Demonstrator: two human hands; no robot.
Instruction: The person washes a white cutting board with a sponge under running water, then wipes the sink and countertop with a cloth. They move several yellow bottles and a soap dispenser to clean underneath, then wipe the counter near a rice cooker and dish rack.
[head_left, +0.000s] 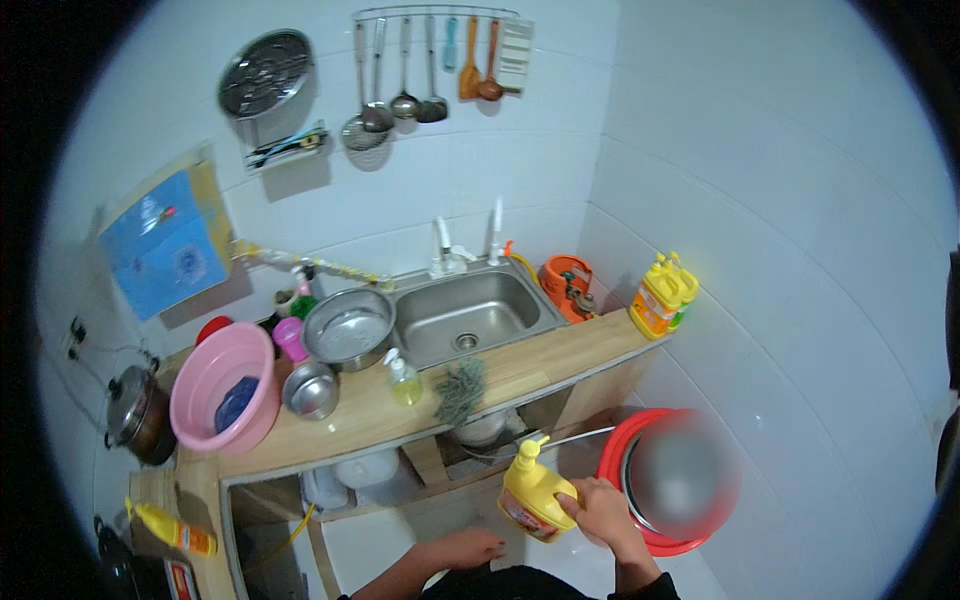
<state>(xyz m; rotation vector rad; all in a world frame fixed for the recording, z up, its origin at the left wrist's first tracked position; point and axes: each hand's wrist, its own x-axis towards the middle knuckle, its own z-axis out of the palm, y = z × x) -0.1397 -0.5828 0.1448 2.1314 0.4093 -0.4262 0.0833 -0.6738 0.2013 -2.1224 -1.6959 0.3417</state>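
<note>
My right hand (601, 511) grips a yellow pump bottle (534, 499) from its right side. The bottle bears a printed label and is held tilted in front of the counter, its pump towards the sink. Low in the view and close to my body, my left hand (463, 549) is apart from the bottle. Its fingers are partly hidden, so their spread is unclear. On the wooden counter (551, 358) above the bottle lie a grey-green cloth (461, 390) and a clear pump bottle (406, 381) of yellowish liquid. Behind them is a stainless steel sink (487, 304).
A red basin (611, 454) with a metal vessel, partly blurred, stands at right. Yellow jugs (660, 300) stand on the counter's right end. At left are a pink basin (191, 379), steel bowls (351, 330), a lidded pot (139, 412) and a yellow bottle (174, 531).
</note>
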